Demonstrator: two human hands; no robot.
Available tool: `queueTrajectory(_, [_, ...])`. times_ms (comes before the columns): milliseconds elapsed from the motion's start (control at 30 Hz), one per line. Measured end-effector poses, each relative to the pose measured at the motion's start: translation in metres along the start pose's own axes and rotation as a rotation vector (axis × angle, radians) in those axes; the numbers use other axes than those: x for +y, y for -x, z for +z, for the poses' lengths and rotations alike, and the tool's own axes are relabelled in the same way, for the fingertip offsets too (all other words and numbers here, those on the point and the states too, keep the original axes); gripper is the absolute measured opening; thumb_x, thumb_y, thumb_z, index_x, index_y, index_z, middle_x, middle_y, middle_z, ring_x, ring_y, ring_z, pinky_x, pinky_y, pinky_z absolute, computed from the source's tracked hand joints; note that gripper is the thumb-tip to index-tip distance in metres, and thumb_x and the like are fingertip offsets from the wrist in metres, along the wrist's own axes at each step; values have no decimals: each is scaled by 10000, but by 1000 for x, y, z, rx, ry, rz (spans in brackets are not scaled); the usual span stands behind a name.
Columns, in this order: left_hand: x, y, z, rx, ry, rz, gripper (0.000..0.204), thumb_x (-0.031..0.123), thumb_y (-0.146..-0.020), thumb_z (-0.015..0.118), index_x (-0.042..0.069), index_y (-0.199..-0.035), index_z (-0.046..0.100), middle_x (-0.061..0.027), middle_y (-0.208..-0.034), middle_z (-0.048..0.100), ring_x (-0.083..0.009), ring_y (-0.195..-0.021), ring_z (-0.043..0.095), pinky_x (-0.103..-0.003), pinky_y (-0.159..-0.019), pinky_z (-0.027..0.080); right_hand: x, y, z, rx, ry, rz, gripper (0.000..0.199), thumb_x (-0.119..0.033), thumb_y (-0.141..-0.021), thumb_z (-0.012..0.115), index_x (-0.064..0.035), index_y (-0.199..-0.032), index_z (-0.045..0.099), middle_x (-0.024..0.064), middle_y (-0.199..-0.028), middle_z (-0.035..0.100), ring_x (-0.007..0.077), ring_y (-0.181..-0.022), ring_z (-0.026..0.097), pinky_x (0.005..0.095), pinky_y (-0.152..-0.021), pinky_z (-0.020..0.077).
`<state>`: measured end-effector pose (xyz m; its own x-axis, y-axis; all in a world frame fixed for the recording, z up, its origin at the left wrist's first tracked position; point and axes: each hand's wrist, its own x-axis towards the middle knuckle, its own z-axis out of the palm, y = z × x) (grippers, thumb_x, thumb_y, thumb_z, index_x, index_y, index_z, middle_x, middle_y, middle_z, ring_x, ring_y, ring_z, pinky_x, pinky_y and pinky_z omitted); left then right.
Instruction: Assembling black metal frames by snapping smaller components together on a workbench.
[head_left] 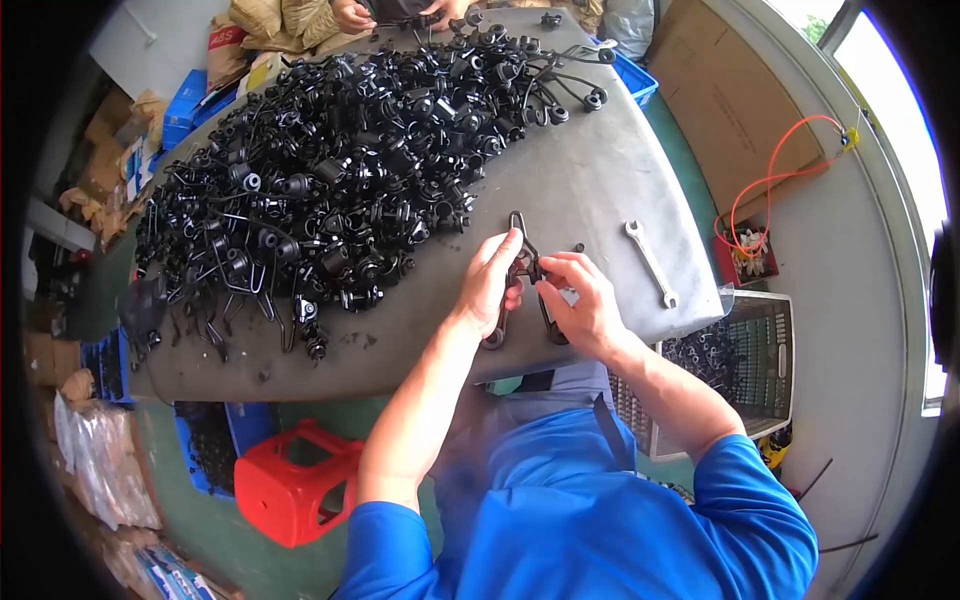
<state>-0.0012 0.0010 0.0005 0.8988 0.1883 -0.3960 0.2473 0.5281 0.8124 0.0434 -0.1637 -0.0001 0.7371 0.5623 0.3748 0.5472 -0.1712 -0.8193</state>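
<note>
In front of me, over the near edge of the grey-covered table [620, 170], both hands work on a black bent-rod metal part [531, 240]. Its upper end forms a narrow loop, and two legs with round ends point back toward me. My left hand [485, 287] is wrapped round its left side, thumb pointing up along the rod. With thumb and fingers closed, my right hand [585, 303] grips the right side near the middle; what its fingertips press on is partly hidden. A small black round piece [579, 247] lies just beyond the right hand. Farther right rests a silver open-ended wrench [651, 265].
A large heap of black rod parts with bushings [350, 170] covers the table's left and far area. Across it are another person's hands [352, 16]. A grey crate [765, 345] of small parts stands at right, a red stool [265, 490] at lower left.
</note>
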Motion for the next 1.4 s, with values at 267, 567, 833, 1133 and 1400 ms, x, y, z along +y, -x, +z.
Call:
queueTrajectory(267, [-2, -1, 1, 4, 49, 12, 463, 483, -932, 583, 91, -1167, 514, -32, -859, 499, -93, -511, 423, -232, -419, 309, 9, -1, -10, 14, 3, -29, 141, -19, -856, 651, -1, -994, 634, 138, -942, 655, 233, -825, 666, 307, -717, 540])
queueTrajectory(567, [-2, 0, 0, -50, 59, 52, 515, 373, -915, 649, 24, -1249, 469, -39, -857, 519, -56, -532, 423, -202, -408, 326, 17, -5, -9, -149, -196, 273, 231, -65, -874, 675, 4, -1086, 615, 78, -905, 652, 146, -810, 654, 283, -742, 532])
queueTrajectory(833, [-3, 3, -4, -101, -51, 70, 565, 110, -873, 676, 6, -1351, 393, -17, -908, 514, -59, -618, 454, -201, -478, 363, 22, -26, -21, -286, -501, 464, 219, -76, -877, 704, -1, -1055, 601, 34, -828, 645, 90, -760, 623, 243, -683, 526])
queueTrajectory(1133, [-15, -2, -19, -285, 350, -40, 449, 150, -909, 615, 58, -1323, 467, 11, -824, 492, -50, -584, 408, -198, -493, 329, 8, -28, -13, -255, -542, 426, 267, -164, -861, 748, -33, -999, 562, 2, -762, 622, 45, -679, 564, 217, -572, 466])
queueTrajectory(1400, [-14, 0, -16, -231, 365, -24, 408, 180, -926, 583, 51, -1300, 486, -26, -810, 527, -76, -559, 406, -219, -481, 311, 37, -56, -58, -306, 391, 240, 225, -178, -830, 682, -36, -1004, 661, 137, -904, 654, 261, -792, 659, 372, -703, 524])
